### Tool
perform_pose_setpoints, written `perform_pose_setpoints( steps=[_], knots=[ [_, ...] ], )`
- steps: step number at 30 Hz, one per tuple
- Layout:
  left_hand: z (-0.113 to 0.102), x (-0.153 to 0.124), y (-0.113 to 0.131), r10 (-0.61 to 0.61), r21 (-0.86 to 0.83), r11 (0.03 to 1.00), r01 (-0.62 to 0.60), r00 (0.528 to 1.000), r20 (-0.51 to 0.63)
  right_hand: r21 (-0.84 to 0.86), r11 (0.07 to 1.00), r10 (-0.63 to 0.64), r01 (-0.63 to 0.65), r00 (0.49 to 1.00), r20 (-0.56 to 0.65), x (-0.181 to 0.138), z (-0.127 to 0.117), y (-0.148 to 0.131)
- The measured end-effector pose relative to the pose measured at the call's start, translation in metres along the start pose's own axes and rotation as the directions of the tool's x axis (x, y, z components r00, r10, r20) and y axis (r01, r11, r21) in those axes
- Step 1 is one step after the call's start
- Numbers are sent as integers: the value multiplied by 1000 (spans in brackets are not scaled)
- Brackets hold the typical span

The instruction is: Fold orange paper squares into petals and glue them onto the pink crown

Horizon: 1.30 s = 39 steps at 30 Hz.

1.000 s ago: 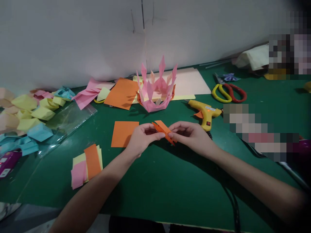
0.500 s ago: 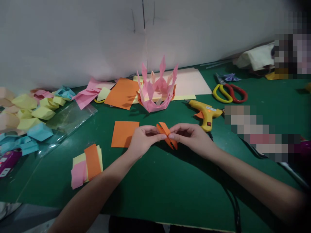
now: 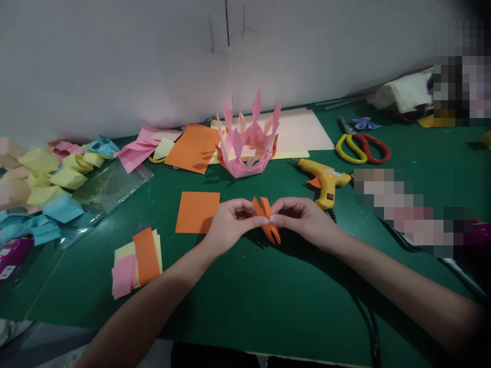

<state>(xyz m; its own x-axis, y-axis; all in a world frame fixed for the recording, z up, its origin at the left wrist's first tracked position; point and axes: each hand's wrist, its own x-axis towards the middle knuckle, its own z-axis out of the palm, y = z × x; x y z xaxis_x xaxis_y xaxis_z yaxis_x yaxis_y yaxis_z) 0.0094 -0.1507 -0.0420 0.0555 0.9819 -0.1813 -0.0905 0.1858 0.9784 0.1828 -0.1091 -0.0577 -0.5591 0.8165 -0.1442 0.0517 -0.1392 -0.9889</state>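
A small folded orange paper piece (image 3: 267, 221) is pinched between both hands above the green mat (image 3: 268, 296). My left hand (image 3: 230, 225) grips its left side with thumb and fingers closed. My right hand (image 3: 303, 220) grips its right side the same way, fingertips nearly meeting the left hand's. The piece stands almost upright, one pointed end down toward the mat. A flat orange paper square (image 3: 197, 211) lies just left of my left hand.
A pink paper crown (image 3: 247, 143) stands behind the hands. A yellow glue gun (image 3: 324, 180) lies to the right, scissors (image 3: 362, 145) beyond it. Stacked paper squares (image 3: 137, 260) lie front left, several folded paper pieces (image 3: 46, 179) at far left. A black cable (image 3: 364, 312) runs toward me.
The folded orange piece has turned from lying slanted to nearly upright, and my two hands have drawn closer together around it.
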Motion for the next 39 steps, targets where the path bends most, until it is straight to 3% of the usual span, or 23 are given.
perform_pose_setpoints(
  steps=[4, 11, 16, 20, 24, 29, 35, 39],
  knots=[
    [0, 0, -1, -22, -26, 999, 23, 999, 25, 98, 995, 18, -17, 1000, -9, 0, 2, -1],
    [0, -1, 1, -3, -45, 999, 10, 989, 150, 174, 978, 90, -111, 988, 123, 0, 1, 0],
    [1, -1, -1, 14, -72, 997, -11, 999, 41, 149, 989, 15, -21, 999, 42, 0, 3, 2],
    [1, 0, -3, -10, -41, 999, 11, 1000, 22, 113, 993, -41, 43, 999, -12, 1, 5, 2],
    [2, 0, -3, 29, 12, 999, -29, 1000, -7, 34, 997, -64, 65, 998, -7, 0, 6, 1],
    [2, 1, 0, 57, 27, 998, -54, 991, -120, 7, 1000, -8, 8, 998, 66, -1, 6, 1],
    [0, 1, -4, 26, 48, 999, -23, 998, -60, 3, 999, -45, 45, 998, -39, 0, 7, 2],
    [1, 0, -2, 20, 81, 997, -16, 999, -43, -20, 998, -55, 54, 998, -44, 0, 7, 2]
  ],
)
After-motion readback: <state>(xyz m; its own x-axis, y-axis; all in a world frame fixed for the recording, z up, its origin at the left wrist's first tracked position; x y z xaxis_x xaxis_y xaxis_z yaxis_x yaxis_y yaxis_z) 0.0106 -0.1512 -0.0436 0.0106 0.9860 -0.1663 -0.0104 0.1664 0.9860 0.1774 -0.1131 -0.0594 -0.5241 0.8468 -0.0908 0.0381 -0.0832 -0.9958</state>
